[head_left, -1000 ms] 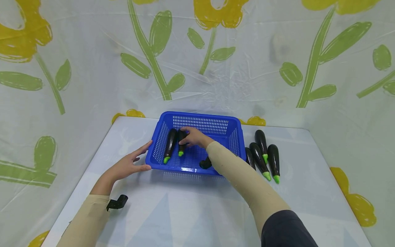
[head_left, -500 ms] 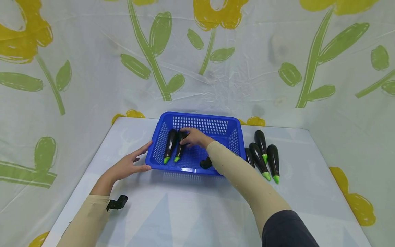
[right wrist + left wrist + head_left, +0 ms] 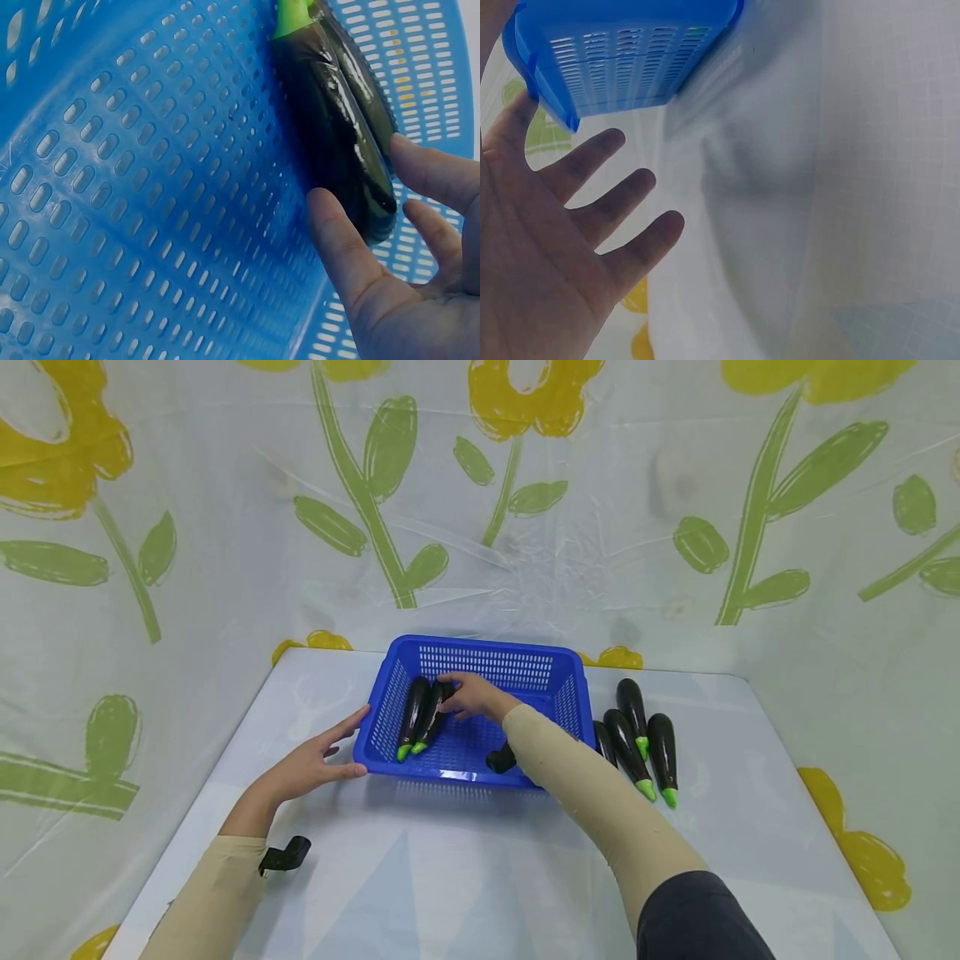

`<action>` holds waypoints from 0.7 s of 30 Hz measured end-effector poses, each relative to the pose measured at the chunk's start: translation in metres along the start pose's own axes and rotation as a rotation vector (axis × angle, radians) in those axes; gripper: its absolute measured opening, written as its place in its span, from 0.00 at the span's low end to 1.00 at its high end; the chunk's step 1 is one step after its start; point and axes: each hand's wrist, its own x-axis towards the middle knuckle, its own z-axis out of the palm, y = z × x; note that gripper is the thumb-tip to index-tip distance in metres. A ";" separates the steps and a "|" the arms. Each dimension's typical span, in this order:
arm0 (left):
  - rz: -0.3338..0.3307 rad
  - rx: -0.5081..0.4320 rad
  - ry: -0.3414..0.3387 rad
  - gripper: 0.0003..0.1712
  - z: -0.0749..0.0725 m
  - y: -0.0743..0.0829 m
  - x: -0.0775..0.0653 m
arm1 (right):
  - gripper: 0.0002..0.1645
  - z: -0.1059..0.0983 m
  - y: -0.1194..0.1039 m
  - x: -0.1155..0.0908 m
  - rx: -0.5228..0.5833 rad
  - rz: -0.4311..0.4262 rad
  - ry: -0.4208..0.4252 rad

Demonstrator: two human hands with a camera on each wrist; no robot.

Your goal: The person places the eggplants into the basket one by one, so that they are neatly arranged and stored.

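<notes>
My left hand (image 3: 313, 763) is at the left end of a blue plastic basket (image 3: 491, 779), fingers spread and fairly straight; a fingertip touches the rim (image 3: 531, 75). Inside the basket, my right hand (image 3: 474, 695) is over the upper end of a dark eggplant (image 3: 431, 720) with a green stem end. In the right wrist view, the thumb (image 3: 337, 236) and fingers (image 3: 431, 169) are apart on either side of its rounded end, at or very near the skin. A second eggplant (image 3: 412, 714) lies against it, nearer the basket's left wall.
To the right of the basket, several more eggplants (image 3: 662, 752) lie in a loose group on the white table (image 3: 465, 877); the right forearm partly covers one. A flower-patterned sheet (image 3: 600, 527) rises behind and beside the table.
The eggplant under my right hand has swung its green end leftward until it lies beside the other one. Both hands have stayed nearly in place.
</notes>
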 end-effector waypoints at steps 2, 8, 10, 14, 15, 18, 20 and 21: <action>0.002 0.000 0.001 0.57 0.000 0.000 0.000 | 0.42 0.000 -0.001 -0.001 -0.003 -0.001 0.000; -0.005 0.001 0.000 0.57 0.000 0.000 0.000 | 0.42 -0.003 -0.002 -0.004 -0.038 -0.022 0.002; -0.007 0.001 -0.001 0.57 0.000 0.000 -0.001 | 0.42 -0.004 -0.001 -0.004 -0.054 -0.030 0.000; -0.005 -0.002 -0.001 0.57 0.000 0.000 -0.001 | 0.41 -0.007 -0.001 -0.006 -0.065 -0.031 -0.008; -0.004 -0.003 -0.001 0.57 0.000 0.000 -0.001 | 0.41 -0.007 -0.001 -0.007 -0.071 -0.031 -0.008; -0.003 -0.006 -0.001 0.57 0.001 0.000 -0.001 | 0.40 -0.009 -0.001 -0.008 -0.078 -0.029 -0.006; -0.006 -0.004 -0.001 0.57 0.001 0.000 -0.002 | 0.40 -0.009 -0.002 -0.009 -0.097 -0.036 0.003; -0.007 -0.002 -0.001 0.57 0.001 0.000 -0.002 | 0.40 -0.010 -0.002 -0.009 -0.100 -0.038 0.007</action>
